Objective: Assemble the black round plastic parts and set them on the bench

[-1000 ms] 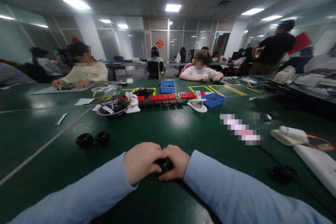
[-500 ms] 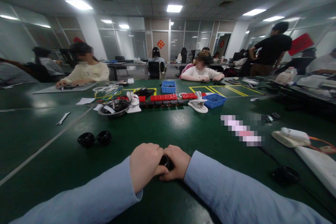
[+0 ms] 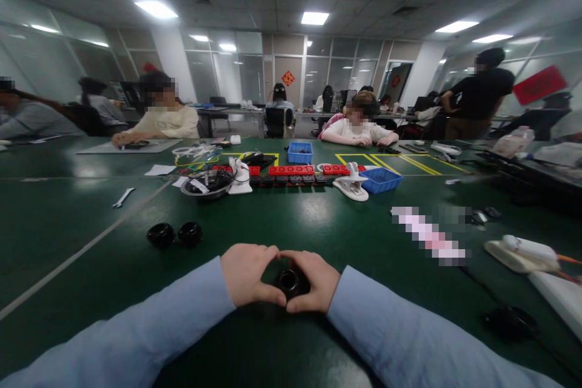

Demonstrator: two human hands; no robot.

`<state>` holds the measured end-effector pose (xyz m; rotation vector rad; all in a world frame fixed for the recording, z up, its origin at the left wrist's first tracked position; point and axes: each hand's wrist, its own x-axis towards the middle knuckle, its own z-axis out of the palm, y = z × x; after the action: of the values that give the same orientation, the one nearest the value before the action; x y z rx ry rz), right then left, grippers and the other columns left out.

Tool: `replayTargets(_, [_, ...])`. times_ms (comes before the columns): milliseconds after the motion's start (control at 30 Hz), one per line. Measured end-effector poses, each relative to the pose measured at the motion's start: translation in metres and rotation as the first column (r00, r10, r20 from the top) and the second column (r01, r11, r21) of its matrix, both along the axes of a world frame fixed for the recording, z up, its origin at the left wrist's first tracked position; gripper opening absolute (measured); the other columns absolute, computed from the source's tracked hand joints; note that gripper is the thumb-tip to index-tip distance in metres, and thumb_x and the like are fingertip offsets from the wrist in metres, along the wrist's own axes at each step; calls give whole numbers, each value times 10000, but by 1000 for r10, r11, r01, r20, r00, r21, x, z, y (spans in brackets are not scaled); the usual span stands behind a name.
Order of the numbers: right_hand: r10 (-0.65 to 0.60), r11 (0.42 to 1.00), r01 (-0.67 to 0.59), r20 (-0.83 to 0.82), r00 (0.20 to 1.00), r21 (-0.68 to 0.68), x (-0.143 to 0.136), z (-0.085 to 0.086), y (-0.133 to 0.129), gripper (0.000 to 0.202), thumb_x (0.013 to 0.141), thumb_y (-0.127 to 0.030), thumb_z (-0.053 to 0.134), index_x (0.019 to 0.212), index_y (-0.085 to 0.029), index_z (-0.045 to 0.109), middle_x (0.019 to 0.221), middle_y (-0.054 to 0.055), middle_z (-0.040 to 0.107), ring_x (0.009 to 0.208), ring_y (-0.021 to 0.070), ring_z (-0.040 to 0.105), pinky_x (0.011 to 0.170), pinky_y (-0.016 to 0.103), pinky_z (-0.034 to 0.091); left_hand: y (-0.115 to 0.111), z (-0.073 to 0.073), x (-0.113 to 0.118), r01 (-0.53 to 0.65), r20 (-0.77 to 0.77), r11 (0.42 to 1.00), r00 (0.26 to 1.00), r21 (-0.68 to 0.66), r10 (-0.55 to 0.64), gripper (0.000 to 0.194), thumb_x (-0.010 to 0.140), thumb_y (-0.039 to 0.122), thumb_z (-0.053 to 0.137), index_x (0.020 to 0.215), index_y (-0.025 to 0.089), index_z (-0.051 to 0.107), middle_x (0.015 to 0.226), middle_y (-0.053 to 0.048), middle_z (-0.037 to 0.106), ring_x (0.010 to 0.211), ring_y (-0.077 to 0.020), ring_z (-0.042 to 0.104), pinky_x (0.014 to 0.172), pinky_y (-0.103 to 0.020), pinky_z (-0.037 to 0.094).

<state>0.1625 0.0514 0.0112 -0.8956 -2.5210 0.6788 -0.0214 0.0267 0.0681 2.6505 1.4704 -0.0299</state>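
A glossy black round part (image 3: 288, 280) with a hole in its top sits between my hands, low in the middle of the view. My right hand (image 3: 314, 284) curls around its right side, thumb in front and fingers behind. My left hand (image 3: 250, 276) makes a wide C on the other side. Its thumb and fingers are spread, with a gap between its palm and the part. The thumbs nearly meet in front of the part, and the fingertips come together behind it. Two similar black round parts, one (image 3: 160, 235) beside the other (image 3: 190, 233), lie to the left.
On the green table (image 3: 254, 218) lie a wrench (image 3: 123, 197), a metal bowl (image 3: 204, 193) of cables, red power strips (image 3: 291, 170), a white clip (image 3: 351, 185) and blue bins, one (image 3: 381, 180) at right. A corded black object (image 3: 511, 322) is at right. Co-workers sit opposite.
My left hand has loosened and spread away from the black round part, exposing its top. My right hand remains around it. The whole view has shifted slightly.
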Motion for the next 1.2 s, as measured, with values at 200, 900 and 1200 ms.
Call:
replayTargets(200, [-46,992,54,-72,996,116,0,5,-6,769,570,-617,613,1158,-149,448,923,76,563,831,217,507,737,350,365,3,-36,-14,62,191,998,980,-10,-59,813,425,589,706,1082,153,506,1002,-79,553,903,-254,520,822,-384,393])
replayTargets(900, [-295,903,418,-570,767,96,-1,-5,2,427,652,-172,537,1055,-188,395,989,72,519,918,205,506,809,377,403,7,-65,-8,59,469,998,881,24,-63,452,578,435,716,950,201,608,1005,-59,539,941,-250,483,827,-396,377])
replayTargets(1200, [-389,919,395,-190,901,-7,5,-10,14,516,614,-186,609,1071,-179,370,947,53,507,876,171,518,799,326,422,20,-66,-19,-25,431,998,902,61,-4,385,627,379,677,954,195,592,1019,-63,536,959,-246,478,849,-400,379])
